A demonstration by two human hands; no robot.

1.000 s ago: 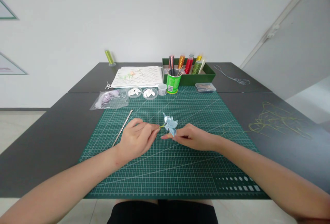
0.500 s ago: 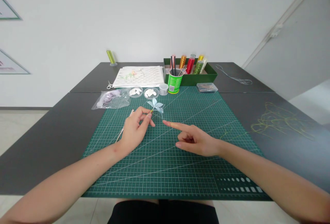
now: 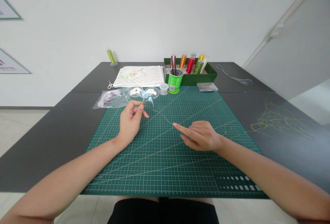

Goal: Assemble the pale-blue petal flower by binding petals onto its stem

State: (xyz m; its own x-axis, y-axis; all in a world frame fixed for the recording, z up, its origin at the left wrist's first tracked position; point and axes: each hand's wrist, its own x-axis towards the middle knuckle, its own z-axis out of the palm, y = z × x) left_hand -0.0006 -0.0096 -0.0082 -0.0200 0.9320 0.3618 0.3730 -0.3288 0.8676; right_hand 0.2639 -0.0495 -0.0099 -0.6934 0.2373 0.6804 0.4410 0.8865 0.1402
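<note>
The left hand (image 3: pixel 130 119) grasps a blue flower (image 3: pixel 151 101) by its stem (image 3: pixel 143 103), in front of two clear dishes (image 3: pixel 157 95) of white pieces (image 3: pixel 152 91). A thin thread (image 3: pixel 168 120) reaches the right hand's (image 3: pixel 202 136) outstretched forefinger (image 3: pixel 184 130); whether that grip holds it, I cannot tell. Beyond the hands, a green can (image 3: pixel 174 84) stands before a box (image 3: pixel 196 79) of spools (image 3: pixel 191 64) on the dark surface (image 3: pixel 59 138).

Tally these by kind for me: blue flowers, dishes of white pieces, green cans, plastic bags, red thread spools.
Blue flower, in the left hand: 1
Dishes of white pieces: 2
Green can: 1
Plastic bag: 1
Red spool: 1
Total: 6
</note>
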